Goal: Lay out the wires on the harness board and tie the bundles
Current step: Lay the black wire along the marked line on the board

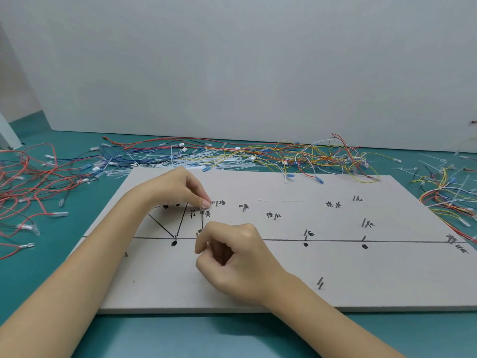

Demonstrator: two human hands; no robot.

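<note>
Wiring workshop: pegged harness board (258,280), loose wires (258,151) heaped on teal bench (180,337).

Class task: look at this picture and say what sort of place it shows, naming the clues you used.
Probably a wire-harness assembly bench. A harness board with nails and hand-marked routing lines lies on a teal table, with loose coloured wires and white cable ties piled behind it.

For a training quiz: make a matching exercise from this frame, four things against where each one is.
Things:
1. left hand
2. right hand
3. red wires
4. lone slanted pin

Places:
A. table left of the harness board
B. near part of the board, right of the hands
C. fingertips at a pin beside handwritten marks
D. curled over the long drawn line

Pairs: 1-C, 2-D, 3-A, 4-B
</note>
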